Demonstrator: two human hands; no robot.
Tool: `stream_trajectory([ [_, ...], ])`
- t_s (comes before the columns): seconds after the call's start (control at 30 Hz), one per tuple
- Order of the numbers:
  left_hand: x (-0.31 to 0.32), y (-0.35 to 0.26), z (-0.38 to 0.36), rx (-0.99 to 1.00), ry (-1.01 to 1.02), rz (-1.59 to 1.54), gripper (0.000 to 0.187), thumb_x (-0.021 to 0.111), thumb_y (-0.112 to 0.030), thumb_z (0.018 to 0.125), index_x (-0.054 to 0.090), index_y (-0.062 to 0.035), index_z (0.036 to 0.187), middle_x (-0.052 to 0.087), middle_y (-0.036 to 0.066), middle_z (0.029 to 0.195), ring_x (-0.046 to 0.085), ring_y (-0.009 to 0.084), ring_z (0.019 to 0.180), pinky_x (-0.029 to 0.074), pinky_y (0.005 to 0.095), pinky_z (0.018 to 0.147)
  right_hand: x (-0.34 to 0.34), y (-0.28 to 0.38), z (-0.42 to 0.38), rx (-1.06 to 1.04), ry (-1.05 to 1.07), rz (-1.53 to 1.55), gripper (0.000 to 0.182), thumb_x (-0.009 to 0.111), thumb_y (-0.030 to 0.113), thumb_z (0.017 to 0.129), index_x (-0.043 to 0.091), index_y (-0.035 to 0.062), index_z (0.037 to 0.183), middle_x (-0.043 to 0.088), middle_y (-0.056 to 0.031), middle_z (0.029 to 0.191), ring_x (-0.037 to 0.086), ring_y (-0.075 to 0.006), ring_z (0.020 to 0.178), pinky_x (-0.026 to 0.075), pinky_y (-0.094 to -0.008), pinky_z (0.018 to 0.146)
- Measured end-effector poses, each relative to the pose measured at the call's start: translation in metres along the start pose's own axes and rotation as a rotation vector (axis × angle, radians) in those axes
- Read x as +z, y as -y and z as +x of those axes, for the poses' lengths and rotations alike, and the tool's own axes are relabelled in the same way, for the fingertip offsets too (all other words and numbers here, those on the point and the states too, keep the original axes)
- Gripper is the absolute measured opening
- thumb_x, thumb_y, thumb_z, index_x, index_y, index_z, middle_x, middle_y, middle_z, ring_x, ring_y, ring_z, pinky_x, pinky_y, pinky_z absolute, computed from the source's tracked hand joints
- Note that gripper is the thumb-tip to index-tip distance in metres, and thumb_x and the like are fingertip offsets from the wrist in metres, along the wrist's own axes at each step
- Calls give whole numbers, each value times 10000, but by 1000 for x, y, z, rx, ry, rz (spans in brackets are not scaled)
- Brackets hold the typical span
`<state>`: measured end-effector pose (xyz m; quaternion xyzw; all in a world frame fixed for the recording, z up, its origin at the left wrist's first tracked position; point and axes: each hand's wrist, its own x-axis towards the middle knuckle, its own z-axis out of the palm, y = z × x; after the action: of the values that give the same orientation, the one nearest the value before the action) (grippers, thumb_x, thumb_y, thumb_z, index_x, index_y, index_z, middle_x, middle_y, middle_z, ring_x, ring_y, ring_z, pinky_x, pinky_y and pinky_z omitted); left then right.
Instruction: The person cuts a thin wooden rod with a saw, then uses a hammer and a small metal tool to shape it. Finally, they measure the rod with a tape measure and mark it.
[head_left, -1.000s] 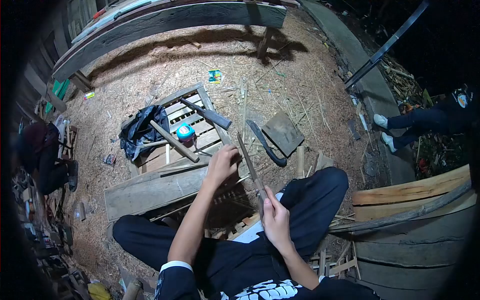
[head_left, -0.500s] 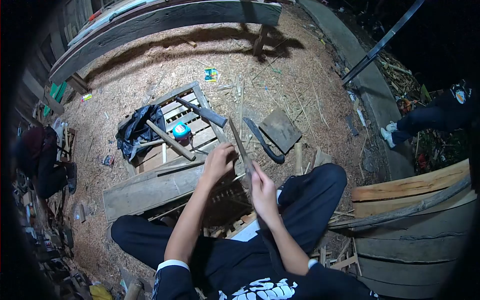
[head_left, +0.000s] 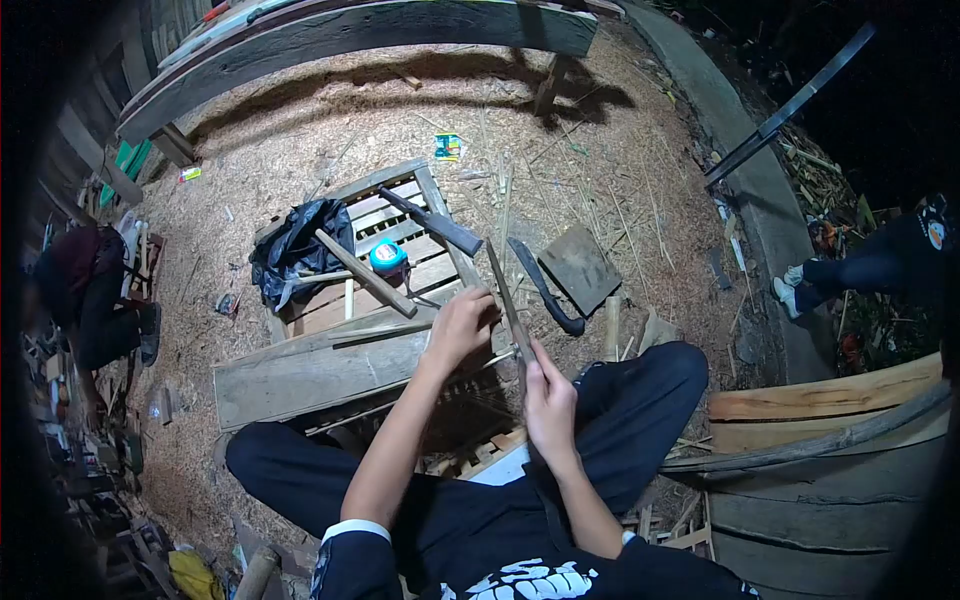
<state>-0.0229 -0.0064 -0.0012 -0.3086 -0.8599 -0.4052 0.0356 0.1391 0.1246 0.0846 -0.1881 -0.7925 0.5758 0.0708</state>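
My right hand (head_left: 550,400) is closed round the lower end of a knife (head_left: 505,290) whose long, narrow blade points up and away from me. My left hand (head_left: 462,328) is curled just left of the blade, over the near end of a slatted wooden frame (head_left: 432,195). A thin pale strip (head_left: 502,359) shows below its fingers, but what the fingers hold is hidden. On the slats lie a blue tape measure (head_left: 387,256), a wooden-handled tool (head_left: 365,272), a dark flat-ended tool (head_left: 435,222) and a black plastic bag (head_left: 300,250).
Right of the frame, a dark curved blade (head_left: 545,287) lies beside a square board (head_left: 582,268). A heavy plank bench (head_left: 360,50) stands ahead. Stacked planks (head_left: 820,420) are at my right. One person (head_left: 95,290) crouches far left; another person's legs (head_left: 860,272) show at right.
The whole scene has shifted slightly right in view as the camera turned. My hands and the knife keep nearly the same pose.
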Motion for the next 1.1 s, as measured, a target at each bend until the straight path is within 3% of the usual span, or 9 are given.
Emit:
stream_trajectory([
  [0.03,1,2,0,12,-19,2,177,728,-78,796,660,10,934,636,158,978,622,387,1008,532,487,859,-5,-5,-10,-16,-10,35,453,516,210,1092,562,-68,1446,707,-243,1295,693,-220,1129,505,-344,981],
  [0.07,3,2,-2,21,-39,4,180,732,-83,797,660,11,932,634,159,975,623,386,1005,531,485,860,-8,-15,-19,-66,-15,31,444,523,239,1109,572,-13,1471,499,65,695,429,-27,557,346,-249,490],
  [0.1,3,2,-2,19,-42,3,180,732,-83,797,660,11,932,634,159,975,623,386,1005,531,485,860,-9,-12,-19,-68,-12,28,444,523,239,1109,572,-13,1471,499,65,695,429,-27,557,346,-249,490],
  [0.17,0,1,-1,28,10,-32,173,731,-78,788,662,8,921,631,158,972,623,384,997,532,479,861,-10,-3,-17,-77,-28,-61,468,515,238,1102,554,-70,1453,722,-229,1258,686,-185,1053,522,-344,932],
  [0.43,-5,-4,-3,104,-17,-78,166,745,-76,780,649,7,887,629,154,951,628,374,968,523,486,826,7,-28,19,-3,11,113,452,509,214,1094,572,-87,1424,644,-257,1406,644,-284,1284,472,-362,1068],
  [0.5,-2,-8,-4,27,-47,10,156,741,-76,788,648,4,885,630,153,958,630,378,974,526,488,813,17,-41,26,-33,-42,108,450,519,229,1115,543,21,1514,450,93,657,364,-15,505,322,-234,450],
  [0.7,2,-2,-2,42,-57,-7,152,744,-114,829,650,-10,886,610,155,937,618,382,936,515,495,798,27,-40,26,-232,-131,68,451,546,211,1101,557,-34,1480,542,69,793,391,-10,611,317,-234,508],
  [0.77,-2,-4,-2,40,-40,-6,163,751,-134,840,652,-20,900,602,150,940,602,373,929,504,489,798,17,-19,16,42,0,189,470,517,191,1103,519,-98,1473,653,-195,1390,619,-155,1216,478,-290,1022],
  [1.1,-9,-3,-7,90,-102,-29,238,773,-85,811,714,-43,1037,631,127,1021,602,361,990,497,462,847,13,-32,14,-11,-39,271,459,535,194,1101,544,-116,1438,657,-200,1378,630,-212,1240,479,-327,1052],
])
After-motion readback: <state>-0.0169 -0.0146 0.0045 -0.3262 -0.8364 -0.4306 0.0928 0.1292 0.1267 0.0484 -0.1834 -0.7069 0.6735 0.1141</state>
